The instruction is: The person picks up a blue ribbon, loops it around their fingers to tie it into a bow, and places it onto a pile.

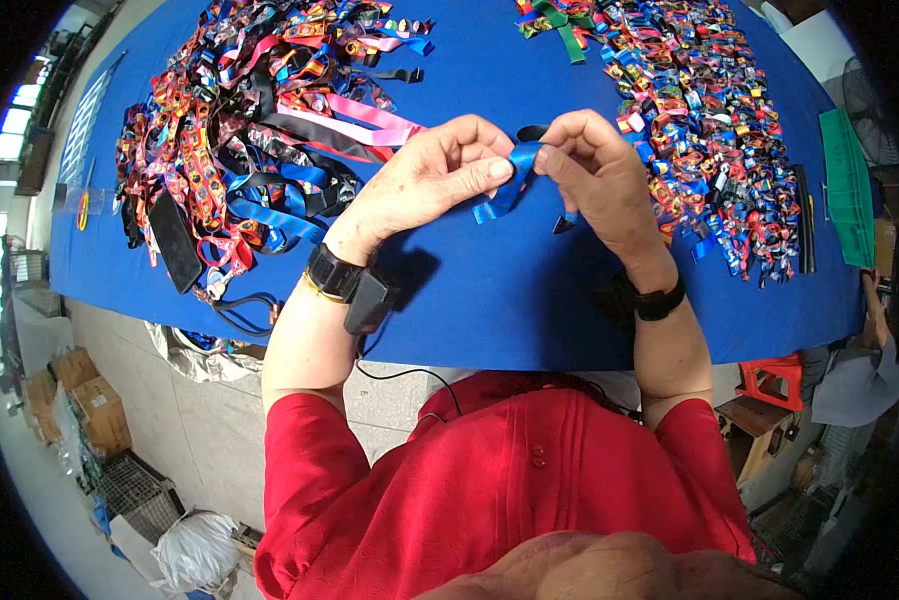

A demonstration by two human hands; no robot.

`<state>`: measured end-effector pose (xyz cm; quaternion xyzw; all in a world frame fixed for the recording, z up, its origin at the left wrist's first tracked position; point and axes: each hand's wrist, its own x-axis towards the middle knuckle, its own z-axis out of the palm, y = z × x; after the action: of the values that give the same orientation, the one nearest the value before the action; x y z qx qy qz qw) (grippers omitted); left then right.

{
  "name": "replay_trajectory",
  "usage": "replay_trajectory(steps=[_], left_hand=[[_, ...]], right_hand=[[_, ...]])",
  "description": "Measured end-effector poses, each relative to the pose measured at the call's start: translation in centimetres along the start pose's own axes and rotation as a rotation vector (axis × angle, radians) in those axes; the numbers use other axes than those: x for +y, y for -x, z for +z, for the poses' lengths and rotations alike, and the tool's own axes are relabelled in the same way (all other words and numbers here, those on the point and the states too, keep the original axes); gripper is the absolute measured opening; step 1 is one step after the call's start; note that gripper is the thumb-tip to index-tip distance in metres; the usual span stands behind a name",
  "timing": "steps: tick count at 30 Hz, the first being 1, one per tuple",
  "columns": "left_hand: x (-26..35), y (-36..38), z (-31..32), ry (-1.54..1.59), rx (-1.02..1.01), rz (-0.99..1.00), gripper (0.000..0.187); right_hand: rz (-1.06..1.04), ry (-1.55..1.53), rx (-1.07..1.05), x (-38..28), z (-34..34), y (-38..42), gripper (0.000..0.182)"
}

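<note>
A short blue ribbon (510, 192) is held up between my two hands above the blue tabletop. My left hand (446, 172) pinches it from the left with thumb and fingers. On the other side, the fingers of my right hand (594, 170) are closed on its upper right part. A dark piece (531, 132) shows just above the ribbon between the hands, and a small dark tip with some blue hangs below my right hand. What these pieces are is partly hidden by my fingers.
A tangled heap of printed ribbons (204, 130) covers the table's left, with a black phone-like object (174, 240) at its edge. Rows of small folded ribbon pieces (714, 130) lie on the right. Green ribbons (567, 28) rest at the back. A green crate (847, 185) stands beyond the right edge.
</note>
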<state>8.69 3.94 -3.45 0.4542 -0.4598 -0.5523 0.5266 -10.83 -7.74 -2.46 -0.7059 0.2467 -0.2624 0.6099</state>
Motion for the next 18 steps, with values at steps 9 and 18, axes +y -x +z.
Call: replay_trajectory(steps=[9, 18], left_hand=[[-0.33, -0.25, -0.29, 0.022, 0.021, 0.015, 0.014], [-0.13, -0.15, -0.7, 0.053, 0.073, 0.016, 0.015]], right_hand=[[0.046, -0.02, -0.056, 0.02, 0.09, 0.04, 0.012], [0.064, 0.019, -0.062, 0.38, -0.3, -0.12, 0.01]])
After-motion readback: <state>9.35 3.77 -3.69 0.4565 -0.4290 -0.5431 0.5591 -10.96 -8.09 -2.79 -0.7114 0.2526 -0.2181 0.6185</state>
